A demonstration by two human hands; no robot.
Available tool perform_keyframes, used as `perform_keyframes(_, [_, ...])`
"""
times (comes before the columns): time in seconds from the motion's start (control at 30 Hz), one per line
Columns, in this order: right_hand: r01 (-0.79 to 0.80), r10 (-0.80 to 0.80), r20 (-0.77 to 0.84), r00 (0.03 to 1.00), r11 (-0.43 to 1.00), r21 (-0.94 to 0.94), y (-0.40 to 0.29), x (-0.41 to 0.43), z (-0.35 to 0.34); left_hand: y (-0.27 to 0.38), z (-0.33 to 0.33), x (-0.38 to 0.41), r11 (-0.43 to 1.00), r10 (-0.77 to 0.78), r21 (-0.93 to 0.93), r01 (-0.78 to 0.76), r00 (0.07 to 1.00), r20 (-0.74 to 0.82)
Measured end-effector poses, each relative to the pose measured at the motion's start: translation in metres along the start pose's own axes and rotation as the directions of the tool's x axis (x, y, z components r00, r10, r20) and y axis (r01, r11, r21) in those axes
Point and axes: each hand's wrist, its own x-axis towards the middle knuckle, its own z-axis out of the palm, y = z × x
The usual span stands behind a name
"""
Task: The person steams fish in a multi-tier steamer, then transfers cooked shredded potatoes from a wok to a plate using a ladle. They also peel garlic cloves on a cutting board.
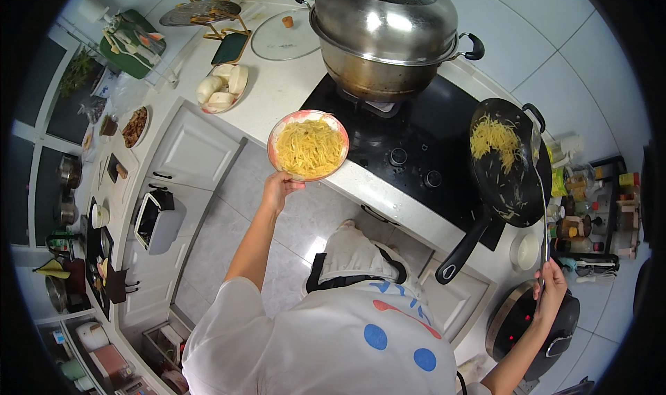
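My left hand (280,191) grips the near rim of a plate (274,134) with a reddish border, held out by the counter's front edge. Yellow shredded food, which looks like potato (310,147), is heaped on it. In my right hand (549,285) is the long metal handle of a cooking spatula (542,207), whose head rests inside a black wok (499,187) at its right wall. A smaller pile of the same shreds (494,140) lies in the upper part of the wok. The wok sits on the right side of the black gas hob (385,150), its handle (463,254) pointing towards me.
A large lidded steel steamer pot (382,56) occupies the back burner. Left of it are a glass lid (286,38) and a plate of white chunks (222,89). To the right stand a white bowl (524,252), a dark electric cooker (512,322) and a rack of seasoning bottles (583,228).
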Motion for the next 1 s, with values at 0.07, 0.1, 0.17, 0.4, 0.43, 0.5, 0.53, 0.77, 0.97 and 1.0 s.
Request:
perform_keyframes(0.07, [-0.012, 0.012, -0.020, 1.000, 1.000, -0.010, 0.000, -0.002, 0.001, -0.003, 0.000, 0.009, 1.000, -0.003, -0.014, 0.003, 1.000, 0.010])
perform_keyframes(0.1, [-0.014, 0.013, -0.030, 0.999, 1.000, -0.013, 0.001, -0.003, 0.000, -0.006, -0.001, 0.014, 1.000, -0.012, -0.017, 0.013, 1.000, 0.018])
perform_keyframes(0.17, [-0.013, 0.012, -0.046, 0.999, 1.000, -0.020, 0.001, -0.006, 0.000, -0.011, -0.003, 0.023, 0.999, -0.031, -0.021, 0.032, 0.999, 0.034])
perform_keyframes(0.4, [-0.041, 0.033, -0.096, 0.995, 0.996, -0.077, -0.001, -0.005, 0.000, -0.004, 0.020, 0.040, 0.993, -0.117, 0.036, 0.113, 0.978, 0.175])
perform_keyframes(0.43, [-0.055, 0.042, -0.112, 0.993, 0.991, -0.118, -0.005, -0.005, 0.001, -0.005, 0.017, 0.042, 0.992, -0.129, 0.031, 0.125, 0.974, 0.188])
perform_keyframes(0.5, [-0.035, 0.009, -0.117, 0.993, 0.974, -0.222, -0.012, 0.003, -0.001, -0.004, 0.010, 0.041, 0.986, -0.165, 0.015, 0.165, 0.968, 0.188])
perform_keyframes(0.53, [0.020, -0.058, -0.114, 0.992, 0.951, -0.307, -0.016, 0.009, -0.002, -0.002, 0.011, 0.036, 0.981, -0.190, 0.005, 0.192, 0.966, 0.176])
perform_keyframes(0.77, [0.120, -0.395, -0.027, 0.918, 0.341, -0.932, -0.065, 0.051, -0.002, -0.034, 0.042, -0.010, 0.932, -0.341, 0.166, 0.323, 0.935, 0.098])
perform_keyframes(0.97, [0.162, -0.263, 0.194, 0.945, -0.141, -0.977, -0.140, 0.089, 0.041, -0.035, 0.195, -0.118, 0.909, -0.410, 0.269, 0.319, 0.568, 0.713])
perform_keyframes(1.0, [0.164, -0.252, 0.217, 0.943, -0.215, -0.963, -0.147, 0.097, 0.048, -0.036, 0.219, -0.126, 0.899, -0.418, 0.269, 0.345, 0.498, 0.759])
